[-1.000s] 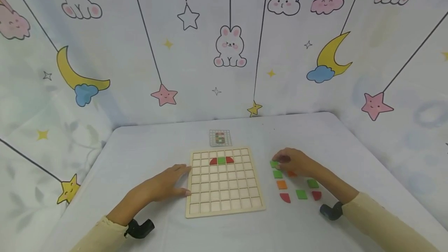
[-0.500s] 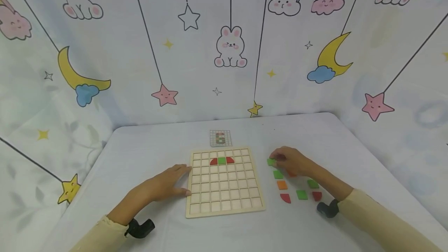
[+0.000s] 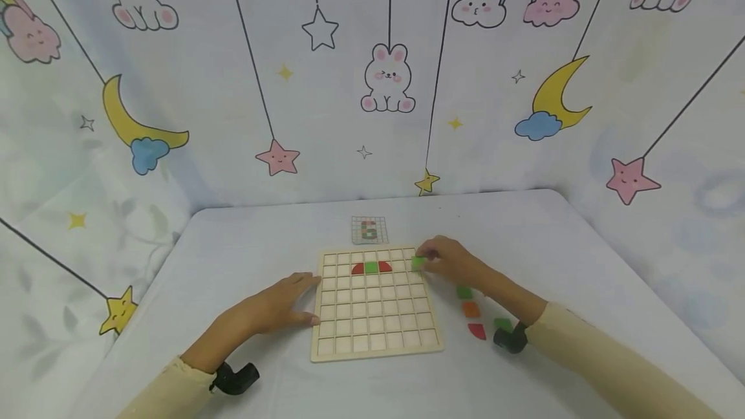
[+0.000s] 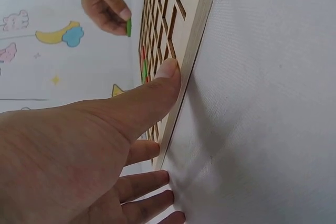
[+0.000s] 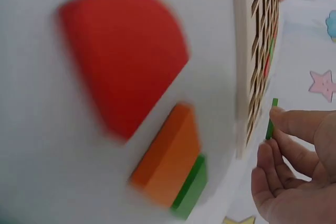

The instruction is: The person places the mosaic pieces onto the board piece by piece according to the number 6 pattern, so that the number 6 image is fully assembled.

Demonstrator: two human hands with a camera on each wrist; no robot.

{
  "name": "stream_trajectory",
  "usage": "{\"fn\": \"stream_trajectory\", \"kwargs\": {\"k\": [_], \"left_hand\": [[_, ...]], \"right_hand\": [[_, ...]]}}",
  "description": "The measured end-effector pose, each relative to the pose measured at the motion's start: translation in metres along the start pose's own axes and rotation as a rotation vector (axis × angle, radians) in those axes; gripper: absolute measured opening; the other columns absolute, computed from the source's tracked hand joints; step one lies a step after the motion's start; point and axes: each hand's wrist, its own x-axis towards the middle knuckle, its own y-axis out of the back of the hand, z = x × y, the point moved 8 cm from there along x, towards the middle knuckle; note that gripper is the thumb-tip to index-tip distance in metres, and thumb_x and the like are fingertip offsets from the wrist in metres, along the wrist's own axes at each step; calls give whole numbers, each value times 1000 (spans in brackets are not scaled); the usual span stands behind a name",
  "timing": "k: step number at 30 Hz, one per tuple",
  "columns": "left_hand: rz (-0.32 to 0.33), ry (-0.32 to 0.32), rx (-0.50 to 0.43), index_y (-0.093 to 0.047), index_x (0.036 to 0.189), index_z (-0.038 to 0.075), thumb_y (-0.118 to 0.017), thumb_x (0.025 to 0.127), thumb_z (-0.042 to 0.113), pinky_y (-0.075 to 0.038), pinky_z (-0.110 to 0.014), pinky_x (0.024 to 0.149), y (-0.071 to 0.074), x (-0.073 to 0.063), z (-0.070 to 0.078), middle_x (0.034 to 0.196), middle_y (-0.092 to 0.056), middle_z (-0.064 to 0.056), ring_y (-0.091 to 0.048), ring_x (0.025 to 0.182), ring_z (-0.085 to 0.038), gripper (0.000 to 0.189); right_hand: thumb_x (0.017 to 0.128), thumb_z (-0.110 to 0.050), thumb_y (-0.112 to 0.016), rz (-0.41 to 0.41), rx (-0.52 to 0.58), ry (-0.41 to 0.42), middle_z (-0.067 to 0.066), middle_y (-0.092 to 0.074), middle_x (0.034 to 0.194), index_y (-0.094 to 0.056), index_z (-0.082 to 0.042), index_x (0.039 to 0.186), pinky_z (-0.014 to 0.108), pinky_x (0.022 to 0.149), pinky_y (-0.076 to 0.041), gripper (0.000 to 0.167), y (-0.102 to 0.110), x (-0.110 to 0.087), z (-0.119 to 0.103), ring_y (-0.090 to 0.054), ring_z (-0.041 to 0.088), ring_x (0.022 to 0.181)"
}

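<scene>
fingers (image 5: 302, 123) of right hand (image 3: 453, 260) pinch green tile (image 3: 417, 264); left hand (image 3: 272, 307), fingers spread, touches board (image 3: 376, 310)

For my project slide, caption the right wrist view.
Right hand pinching a green tile near a gridded board, red piece in the foreground.

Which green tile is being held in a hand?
The green tile pinched by the right hand; the other green tiles in view sit in the board or lie on the table.
</scene>
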Motion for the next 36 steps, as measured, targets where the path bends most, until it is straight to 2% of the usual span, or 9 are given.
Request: {"fn": "stream_trajectory", "kwargs": {"k": [7,13,16,19,24,28,36], "left_hand": [[-8,13,6,-42,160,3,-78,95,46,-34,-62,124,0,1,-1,164,-39,-27,-36,153,-46,85],[-11,21,12,-41,160,4,-78,95,46,-33,-62,124,0,1,-3,165,-37,-26,-35,153,-46,86],[-11,24,8,-41,160,4,-78,95,46,-34,-62,124,0,1,-3,164,-38,-26,-36,153,-46,86],[-8,22,1,-42,160,4,-78,95,46,-34,-62,124,0,0,-3,164,-38,-26,-37,153,-45,85],[-6,18,-4,-43,160,4,-78,95,46,-35,-62,123,1,-2,-1,164,-39,-25,-37,153,-45,85],[-10,17,-4,-43,160,4,-78,95,46,-36,-61,123,1,-2,0,164,-39,-24,-38,153,-45,85],[-11,24,2,-41,161,6,-78,95,46,-36,-62,123,0,-1,-2,165,-38,-23,-37,153,-45,85]], "right_hand": [[97,-7,-71,-24,-6,56,6,-68,112,-73,-4,119,43,98,-57,22,-20,13,-38,-64,22,107],[95,-1,-71,-6,7,185,9,-68,109,-73,0,116,36,89,-58,21,-39,23,-70,-64,21,99],[96,-2,-72,-30,4,221,9,-67,110,-73,1,117,31,85,-56,22,-50,25,-81,-60,19,96],[97,-5,-73,-69,15,210,8,-66,109,-75,-1,116,30,82,-53,20,-59,27,-89,-56,17,95],[97,-3,-73,-102,-12,189,8,-67,105,-77,-1,109,35,83,-54,13,-68,28,-99,-57,19,96],[96,0,-71,-110,-37,180,10,-68,103,-77,2,105,40,86,-56,11,-73,29,-103,-59,20,98],[94,-1,-74,-106,-26,179,11,-67,107,-76,2,110,38,88,-57,16,-78,32,-105,-60,21,100]]}}
